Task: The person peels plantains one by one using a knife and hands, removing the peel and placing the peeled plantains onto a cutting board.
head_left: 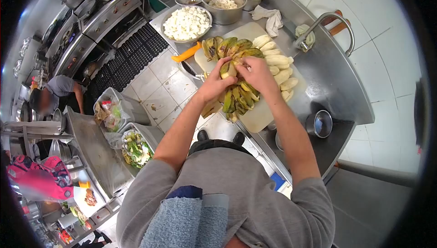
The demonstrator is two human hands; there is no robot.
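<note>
My left hand (216,82) is wrapped round a partly peeled plantain (228,70), its green skin still on one side. The fingers of my right hand (258,73) pinch at the same plantain, on its right side. Unpeeled green and brown plantains (234,46) lie just beyond my hands. Loose peels (237,100) are heaped below them, at the near left of a white cutting board (256,122). Several peeled plantains (278,60) lie along the board's right side. An orange-handled tool (186,52) rests at the left edge; most of it is hidden.
Left of the board's far end stands a bowl of white chopped pieces (186,22), beside a deep metal pot (223,3). A faucet (330,18) and white cloth (269,19) are at right. Lined bins (136,148) stand at left, where another person (59,88) bends down.
</note>
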